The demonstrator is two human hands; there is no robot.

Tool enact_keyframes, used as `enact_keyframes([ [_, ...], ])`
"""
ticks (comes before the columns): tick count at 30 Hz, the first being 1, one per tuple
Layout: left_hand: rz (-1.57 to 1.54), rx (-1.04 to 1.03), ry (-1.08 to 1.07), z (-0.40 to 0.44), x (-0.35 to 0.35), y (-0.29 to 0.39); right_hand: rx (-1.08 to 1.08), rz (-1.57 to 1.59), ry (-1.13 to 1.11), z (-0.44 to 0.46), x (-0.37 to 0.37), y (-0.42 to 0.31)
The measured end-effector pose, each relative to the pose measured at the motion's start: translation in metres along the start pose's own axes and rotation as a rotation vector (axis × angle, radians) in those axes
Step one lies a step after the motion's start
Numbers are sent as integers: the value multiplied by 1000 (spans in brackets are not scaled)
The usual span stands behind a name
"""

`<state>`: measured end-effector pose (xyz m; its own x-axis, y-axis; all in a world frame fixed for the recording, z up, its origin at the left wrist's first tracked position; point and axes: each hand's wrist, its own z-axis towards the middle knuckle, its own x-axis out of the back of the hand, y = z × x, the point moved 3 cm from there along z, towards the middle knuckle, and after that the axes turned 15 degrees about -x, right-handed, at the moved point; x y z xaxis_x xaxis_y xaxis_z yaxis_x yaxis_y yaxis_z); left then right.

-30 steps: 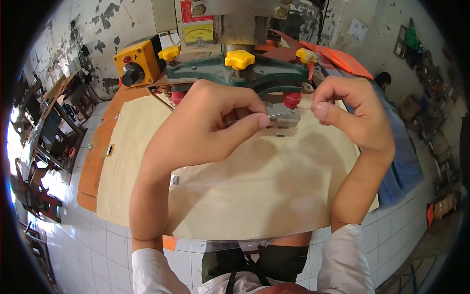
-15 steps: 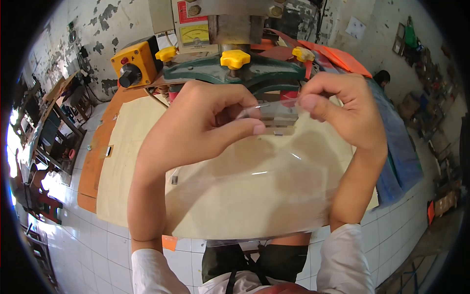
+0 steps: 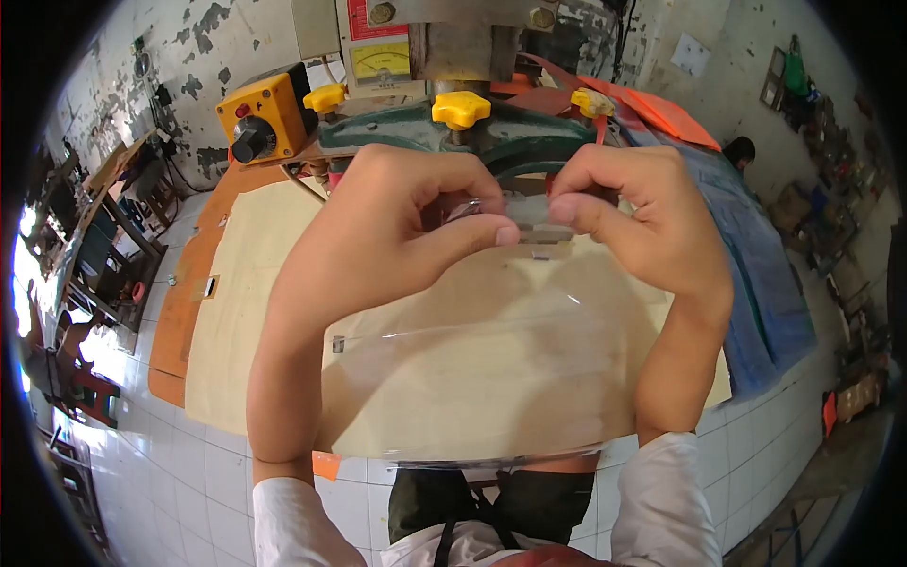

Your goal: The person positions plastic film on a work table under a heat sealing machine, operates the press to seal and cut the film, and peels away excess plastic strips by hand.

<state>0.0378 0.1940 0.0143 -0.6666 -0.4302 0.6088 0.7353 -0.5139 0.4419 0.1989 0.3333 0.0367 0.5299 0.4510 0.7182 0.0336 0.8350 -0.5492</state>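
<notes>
Both hands are up at the far side of a cream-coloured board (image 3: 248, 312), just in front of the machine's green clamp frame (image 3: 378, 134). Between thumb and bent fingers, my left hand (image 3: 378, 231) pinches a small piece of clear plastic film (image 3: 529, 208). The other end of that film is gripped by the thumb and forefinger of my right hand (image 3: 652, 203). Below them, a larger transparent plastic sheet (image 3: 510, 378) lies over the board, its near edge reaching the board's front. Part of the film is hidden inside my left fingers.
Yellow star knobs (image 3: 460, 111) top the clamp frame. A yellow control box (image 3: 262, 118) with a black dial stands at the left. Blue sheeting (image 3: 756, 293) and orange material (image 3: 661, 113) lie on the right. Another person's head (image 3: 739, 151) shows beyond.
My right hand has moved left, closer to my left hand, and the film between them is more bunched. My left hand has hardly moved.
</notes>
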Motion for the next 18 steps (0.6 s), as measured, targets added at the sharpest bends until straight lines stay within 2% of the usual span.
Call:
enact_keyframes([
  [2,39,60,-36,-1,7,-1,-72,-18,-29,-2,5,6],
  [4,58,64,-32,-2,14,0,-111,141,26,-4,9,15],
  [7,19,65,-6,-2,13,-3,-175,112,-9,-5,15,17],
  [11,-24,48,35,-2,7,-5,-78,67,57,-2,3,10],
  [13,0,29,23,0,5,-1,58,4,47,-1,-3,0],
  [18,13,10,37,-1,6,-3,-36,43,-6,1,-4,3],
])
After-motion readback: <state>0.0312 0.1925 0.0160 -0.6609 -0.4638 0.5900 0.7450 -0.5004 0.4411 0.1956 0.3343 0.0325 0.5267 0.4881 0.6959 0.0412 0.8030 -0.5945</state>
